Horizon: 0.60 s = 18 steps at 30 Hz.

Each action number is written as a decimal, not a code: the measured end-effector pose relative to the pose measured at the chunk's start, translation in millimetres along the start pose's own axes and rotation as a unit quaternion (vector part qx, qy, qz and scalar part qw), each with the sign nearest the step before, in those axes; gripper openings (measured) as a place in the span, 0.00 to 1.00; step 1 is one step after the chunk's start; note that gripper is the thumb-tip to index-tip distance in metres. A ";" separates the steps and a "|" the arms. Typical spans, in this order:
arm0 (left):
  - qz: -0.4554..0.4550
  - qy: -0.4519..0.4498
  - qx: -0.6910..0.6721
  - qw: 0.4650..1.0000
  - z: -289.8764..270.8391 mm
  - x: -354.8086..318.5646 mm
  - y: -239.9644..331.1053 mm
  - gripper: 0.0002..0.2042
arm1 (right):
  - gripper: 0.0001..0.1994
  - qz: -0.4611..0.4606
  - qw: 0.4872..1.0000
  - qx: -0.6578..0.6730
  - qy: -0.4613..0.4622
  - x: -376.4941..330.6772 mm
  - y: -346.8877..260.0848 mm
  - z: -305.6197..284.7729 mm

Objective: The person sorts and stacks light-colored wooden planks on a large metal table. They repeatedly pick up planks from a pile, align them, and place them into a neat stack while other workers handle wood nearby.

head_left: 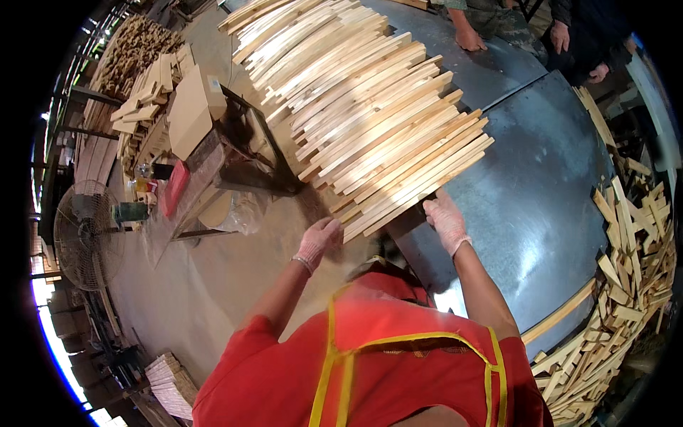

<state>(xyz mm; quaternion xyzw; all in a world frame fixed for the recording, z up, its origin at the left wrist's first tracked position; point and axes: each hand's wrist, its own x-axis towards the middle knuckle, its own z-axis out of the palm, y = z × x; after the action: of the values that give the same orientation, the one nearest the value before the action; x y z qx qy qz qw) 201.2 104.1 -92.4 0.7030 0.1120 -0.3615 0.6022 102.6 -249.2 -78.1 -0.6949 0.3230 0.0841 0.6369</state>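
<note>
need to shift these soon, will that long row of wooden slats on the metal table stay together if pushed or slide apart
The wooden slats look stiff and straight, so each should move without bending. They lie loose and overlapped, fanned unevenly, so a push would likely skew or scatter them. The metal table looks smooth, so they probably slide easily. The left hand and right hand are gloved at the near end.

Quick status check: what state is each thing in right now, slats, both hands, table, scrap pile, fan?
Wooden slats: laid side by side in a long row, overhanging the table's near edge.
Left hand: gloved, at the slat ends.
Right hand: gloved, touching the nearest slat.
Metal table: bare on the right.
Scrap offcuts: heaped loosely.
Fan: spin unclear.
</note>
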 end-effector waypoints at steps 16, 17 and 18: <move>0.091 -0.287 0.094 0.949 29.7 -50.6 148.1 0.27 | 0.25 -0.072 0.902 0.412 0.110 -26.4 -101.0 64.9; 0.072 -0.248 0.068 0.964 18.4 -37.6 140.2 0.27 | 0.25 -0.071 0.892 0.435 0.101 -48.6 -116.3 58.6; 0.053 -0.209 0.042 0.976 5.7 -21.7 127.1 0.27 | 0.24 -0.090 0.886 0.429 0.148 -57.2 -113.7 55.0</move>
<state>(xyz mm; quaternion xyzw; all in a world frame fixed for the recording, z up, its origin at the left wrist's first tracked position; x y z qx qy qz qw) 258.9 73.1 18.8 0.6415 -0.0690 -0.4722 0.6006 137.6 -180.3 37.0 -0.3841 0.3540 -0.2245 0.8226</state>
